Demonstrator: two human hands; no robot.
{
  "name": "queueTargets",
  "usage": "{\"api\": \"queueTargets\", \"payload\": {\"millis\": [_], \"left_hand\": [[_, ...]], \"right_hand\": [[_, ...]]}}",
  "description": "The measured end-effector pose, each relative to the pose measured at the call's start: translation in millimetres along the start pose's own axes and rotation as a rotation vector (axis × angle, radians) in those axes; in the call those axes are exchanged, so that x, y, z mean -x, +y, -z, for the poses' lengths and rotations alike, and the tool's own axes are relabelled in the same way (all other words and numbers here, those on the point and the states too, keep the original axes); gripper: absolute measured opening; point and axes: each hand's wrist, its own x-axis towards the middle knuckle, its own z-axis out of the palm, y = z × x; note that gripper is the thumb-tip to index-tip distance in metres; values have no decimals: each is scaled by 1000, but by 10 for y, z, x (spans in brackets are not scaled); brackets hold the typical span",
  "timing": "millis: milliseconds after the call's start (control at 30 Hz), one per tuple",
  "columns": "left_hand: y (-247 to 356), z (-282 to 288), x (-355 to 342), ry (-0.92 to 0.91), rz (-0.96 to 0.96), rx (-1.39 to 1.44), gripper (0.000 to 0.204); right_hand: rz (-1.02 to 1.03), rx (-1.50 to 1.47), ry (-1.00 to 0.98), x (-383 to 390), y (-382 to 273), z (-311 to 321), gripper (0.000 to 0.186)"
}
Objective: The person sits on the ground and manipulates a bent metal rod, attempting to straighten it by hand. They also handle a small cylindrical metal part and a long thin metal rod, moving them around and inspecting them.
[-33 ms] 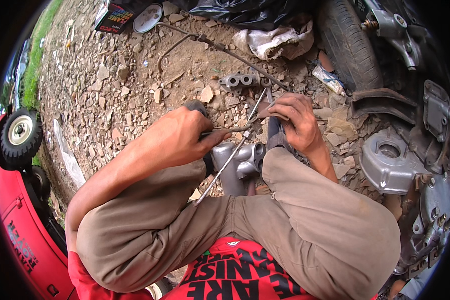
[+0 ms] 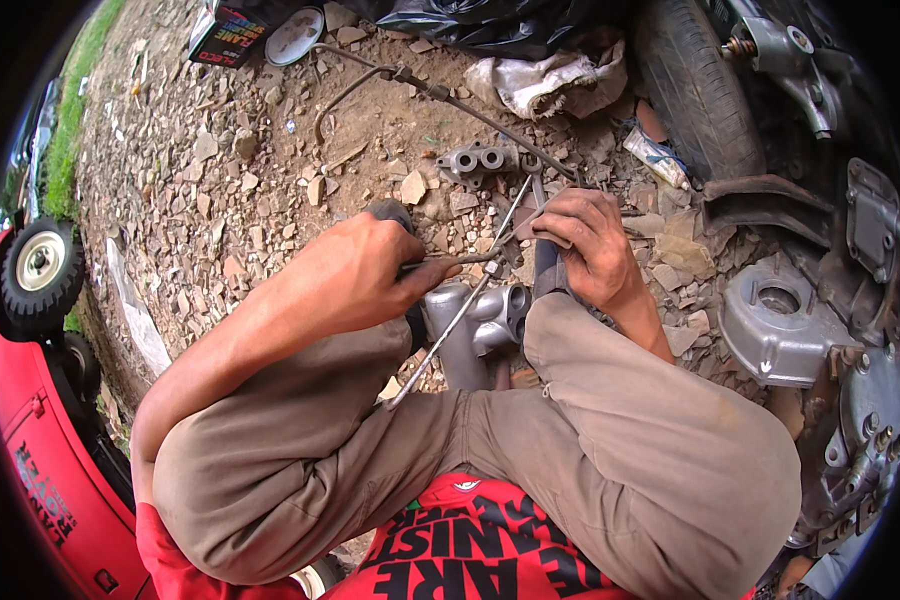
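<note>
slim dark bar (image 2: pixel 475 259), seemingly metal, beside a thin silvery rod (image 2: pixel 450 330)

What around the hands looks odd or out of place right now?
Two things: beyond the right hand, the white sack looks crumpled and dirty, like litter; and the twin-holed casting lies directly on stony ground, odd for a metal part.

Rod (image 2: pixel 426 362) over pipe fitting (image 2: pixel 465 347) between the legs (image 2: pixel 650 400), tyre (image 2: pixel 702 95) ahead right, vehicle (image 2: pixel 45 430) far left.
</note>
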Motion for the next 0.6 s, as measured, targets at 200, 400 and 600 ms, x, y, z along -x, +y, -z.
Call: {"api": "queueTargets", "payload": {"millis": [200, 400, 600], "left_hand": [[35, 35, -6, -17, 16, -21, 45], [-14, -9, -7, 14, -16, -14, 50], [20, 36, -18, -44, 36, -52, 46]], "right_hand": [[-41, 208, 16, 54, 144, 57, 22], [-32, 132, -18, 89, 132, 65, 29], [42, 88, -36, 59, -59, 11, 28]]}}
